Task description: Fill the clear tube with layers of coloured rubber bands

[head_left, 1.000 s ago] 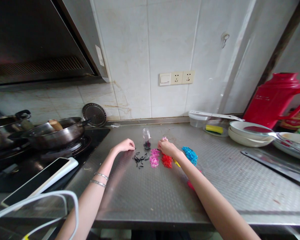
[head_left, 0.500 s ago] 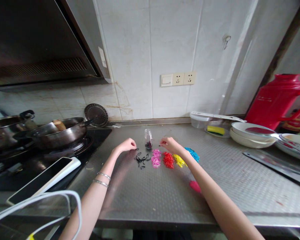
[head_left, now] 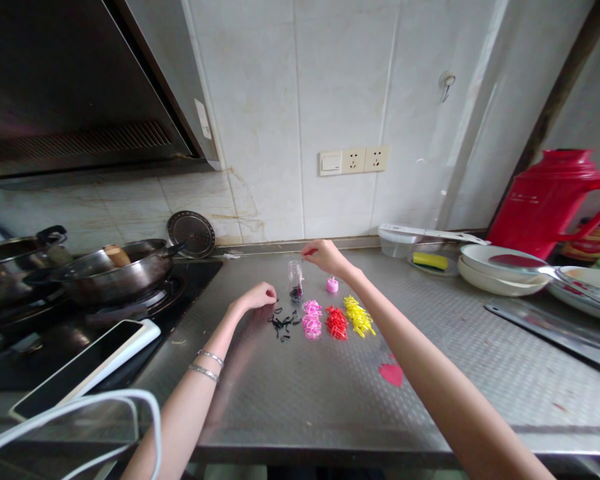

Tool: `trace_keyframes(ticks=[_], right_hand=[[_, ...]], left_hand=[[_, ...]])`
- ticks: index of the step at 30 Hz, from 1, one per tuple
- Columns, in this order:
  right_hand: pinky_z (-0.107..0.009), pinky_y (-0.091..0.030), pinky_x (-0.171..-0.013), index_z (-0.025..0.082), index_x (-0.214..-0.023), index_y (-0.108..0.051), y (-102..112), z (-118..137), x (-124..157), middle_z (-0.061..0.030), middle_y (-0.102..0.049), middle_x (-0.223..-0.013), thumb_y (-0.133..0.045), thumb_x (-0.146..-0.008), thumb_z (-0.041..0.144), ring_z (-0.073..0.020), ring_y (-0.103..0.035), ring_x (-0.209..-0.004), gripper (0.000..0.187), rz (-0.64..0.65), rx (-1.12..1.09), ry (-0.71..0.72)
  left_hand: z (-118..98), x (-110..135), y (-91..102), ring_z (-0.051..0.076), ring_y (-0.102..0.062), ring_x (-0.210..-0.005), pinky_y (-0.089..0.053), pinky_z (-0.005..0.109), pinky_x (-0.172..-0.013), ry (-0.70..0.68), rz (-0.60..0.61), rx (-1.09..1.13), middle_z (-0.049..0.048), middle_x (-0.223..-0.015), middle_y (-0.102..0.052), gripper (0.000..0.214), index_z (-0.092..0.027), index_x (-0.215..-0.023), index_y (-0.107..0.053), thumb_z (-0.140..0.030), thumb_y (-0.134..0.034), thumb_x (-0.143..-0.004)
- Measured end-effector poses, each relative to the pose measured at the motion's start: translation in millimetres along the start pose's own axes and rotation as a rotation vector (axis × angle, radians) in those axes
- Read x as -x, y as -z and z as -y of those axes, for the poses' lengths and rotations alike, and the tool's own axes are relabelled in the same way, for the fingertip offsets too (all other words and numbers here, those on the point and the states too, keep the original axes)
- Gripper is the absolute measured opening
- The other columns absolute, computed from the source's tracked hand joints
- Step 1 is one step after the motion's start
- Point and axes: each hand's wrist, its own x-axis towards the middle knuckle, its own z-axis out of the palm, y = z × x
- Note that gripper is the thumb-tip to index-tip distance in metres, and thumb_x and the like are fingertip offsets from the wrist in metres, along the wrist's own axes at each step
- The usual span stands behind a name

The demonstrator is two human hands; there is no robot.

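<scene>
In the head view the right hand point(head_left: 324, 256) is raised just above the small clear glass bottle point(head_left: 295, 279), its thumb and forefinger pinched together over the bottle's open mouth; whether a band sits between the fingertips is too small to tell. The bottle stands upright on the steel surface point(head_left: 330, 400), with dark bands at its bottom. The left hand point(head_left: 260, 295) rests low on the surface, fingers curled in and tips closed at the near edge of the loose heap of black elastic bands point(head_left: 283, 320); what it grips, if anything, cannot be made out. To the right of that heap, in a row, lie a pink heap of bands point(head_left: 311, 319), a red heap of bands point(head_left: 336, 321) and a yellow heap of bands point(head_left: 359, 315). A small pink cap point(head_left: 333, 285) lies just beside the bottle. At the left a phone in a white case point(head_left: 85, 367) lies by a steel pan point(head_left: 115, 267), and a red plastic flask point(head_left: 550, 200) stands far right
</scene>
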Motion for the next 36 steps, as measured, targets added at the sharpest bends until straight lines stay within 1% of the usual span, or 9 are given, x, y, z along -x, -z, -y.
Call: trace_keyframes(ticks=[4,8,12,16,19,22,29,33,36], right_hand=[[-0.021,-0.044,-0.07,0.012,-0.081,-0.069,-9,8,-12,-0.0047,-0.068,-0.08,-0.053,-0.068,0.004,-0.0122,-0.059,-0.072,0.022,0.009,0.026,0.058],[-0.021,-0.044,-0.07,0.012,-0.081,-0.068,-16,13,-15,-0.0041,-0.068,-0.079,-0.051,-0.067,0.002,-0.0117,-0.059,-0.072,0.025,0.015,0.011,0.063],[-0.02,-0.045,-0.068,0.012,-0.081,-0.068,-21,13,-14,-0.0039,-0.068,-0.076,-0.052,-0.067,0.004,-0.0113,-0.059,-0.069,0.022,0.035,-0.011,0.073],[-0.02,-0.045,-0.067,0.012,-0.08,-0.069,-19,11,-8,-0.0035,-0.068,-0.075,-0.054,-0.068,0.009,-0.0114,-0.06,-0.068,0.019,0.022,-0.029,0.072],[-0.021,-0.045,-0.069,0.013,-0.081,-0.068,-14,8,4,-0.0034,-0.068,-0.079,-0.052,-0.072,0.013,-0.0119,-0.06,-0.07,0.019,-0.05,-0.048,0.057],[-0.022,-0.045,-0.069,0.014,-0.084,-0.068,-12,2,27,-0.0045,-0.069,-0.082,-0.052,-0.073,0.015,-0.0128,-0.06,-0.072,0.02,-0.096,-0.066,0.01],[-0.022,-0.045,-0.066,0.015,-0.084,-0.068,-17,-24,82,-0.004,-0.069,-0.075,-0.051,-0.074,0.02,-0.0134,-0.06,-0.068,0.021,-0.078,-0.115,-0.148],[-0.023,-0.045,-0.065,0.014,-0.083,-0.068,-16,-38,93,-0.0052,-0.068,-0.075,-0.05,-0.073,0.022,-0.0146,-0.061,-0.068,0.022,-0.134,-0.136,-0.216],[-0.023,-0.045,-0.065,0.013,-0.083,-0.068,-12,-40,96,-0.0054,-0.068,-0.074,-0.049,-0.073,0.023,-0.0149,-0.061,-0.067,0.023,-0.142,-0.141,-0.231]], left_hand=[[-2,0,-0.7,0.014,-0.054,-0.061,-0.038,0.021,-0.056,0.008,-0.009,-0.011,0.0039,-0.064,-0.063,0.02,-0.012,-0.065,-0.065,-0.026,-0.051,-0.061],[-4,1,-0.4,0.013,-0.054,-0.058,-0.036,0.02,-0.053,0.014,-0.033,-0.001,0.0039,-0.062,-0.063,0.019,-0.012,-0.064,-0.065,-0.025,-0.051,-0.06],[-5,3,1.6,0.01,-0.049,-0.046,-0.035,0.02,-0.048,0.03,-0.032,0.052,0.002,-0.053,-0.058,0.018,-0.012,-0.062,-0.064,-0.024,-0.051,-0.061],[-6,5,4.3,0.009,-0.046,-0.04,-0.032,0.019,-0.043,0.033,-0.054,0.094,-0.0009,-0.043,-0.051,0.017,-0.012,-0.064,-0.062,-0.024,-0.051,-0.064],[-5,4,4.3,0.008,-0.044,-0.037,-0.029,0.017,-0.038,0.09,-0.049,0.12,-0.002,-0.042,-0.049,0.017,-0.012,-0.067,-0.062,-0.025,-0.052,-0.066],[-4,3,3.4,0.007,-0.043,-0.036,-0.028,0.017,-0.036,0.119,-0.059,0.165,-0.0022,-0.043,-0.05,0.017,-0.011,-0.071,-0.062,-0.025,-0.054,-0.067],[-6,2,8.2,0.006,-0.041,-0.036,-0.03,0.017,-0.036,0.11,-0.088,0.184,-0.0017,-0.047,-0.053,0.026,-0.008,-0.089,-0.066,-0.022,-0.056,-0.069],[-6,2,11.1,0.005,-0.041,-0.036,-0.031,0.018,-0.036,0.118,-0.115,0.167,0.0005,-0.054,-0.057,0.026,-0.008,-0.09,-0.067,-0.022,-0.055,-0.071],[-7,2,13.1,0.006,-0.042,-0.038,-0.033,0.018,-0.036,0.108,-0.138,0.205,0.0014,-0.055,-0.058,0.025,-0.008,-0.09,-0.067,-0.02,-0.054,-0.072]])
